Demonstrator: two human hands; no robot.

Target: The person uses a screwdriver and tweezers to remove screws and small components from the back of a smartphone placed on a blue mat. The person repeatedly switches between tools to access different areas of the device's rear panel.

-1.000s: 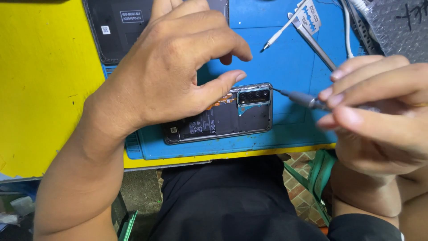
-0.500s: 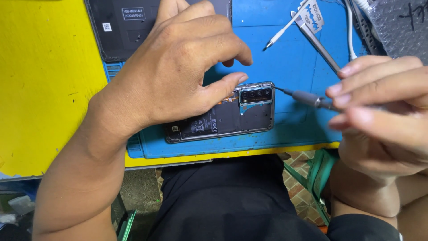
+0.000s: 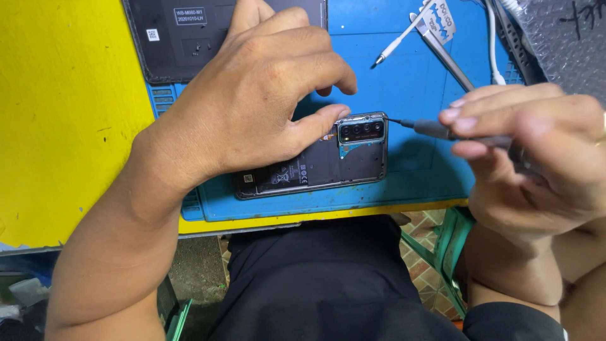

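Your left hand [image 3: 252,107] pins the opened smartphone [image 3: 328,161] flat on the blue repair mat [image 3: 404,82]. Your right hand [image 3: 536,151] grips a precision screwdriver [image 3: 435,131], its tip touching the phone's top edge.

Open blue mat [image 3: 416,88] between phone [image 3: 315,165] and tools, wide enough for a hand to pass. Blocked on the phone's left end and top by the left hand [image 3: 265,95], thumb touching the camera corner. Blocked to the right by the right hand [image 3: 536,151] and its screwdriver [image 3: 429,129], tip touching the phone's top-right corner. Farther up, hemmed by a white-handled tool [image 3: 398,43], tweezers [image 3: 448,53] and a white cable [image 3: 491,44]. Dark back cover [image 3: 183,38] at top left, partly under the left hand. Free mat strip below the phone, narrow, ending at the surface [image 3: 63,126] edge. Broad bare yellow at left.
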